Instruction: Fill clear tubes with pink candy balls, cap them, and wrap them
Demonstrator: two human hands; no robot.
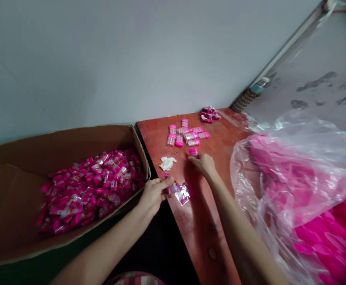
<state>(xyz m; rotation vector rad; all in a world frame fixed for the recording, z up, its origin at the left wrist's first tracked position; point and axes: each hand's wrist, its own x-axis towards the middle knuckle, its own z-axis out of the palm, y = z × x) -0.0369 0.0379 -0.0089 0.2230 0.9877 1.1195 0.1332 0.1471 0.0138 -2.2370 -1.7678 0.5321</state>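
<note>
- The left hand pinches a small clear packet, just right of its fingers.
- The right hand closes its fingertips on one pink container just beyond it, on the surface.
- More loose containers lie further beyond this hand, unpacked.
- Left of the left hand, the cardboard box already holds many pink packets.

packets in box left of table, bag right

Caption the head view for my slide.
Left hand holds a clear packet; right hand touches a pink container on the red table.
</note>
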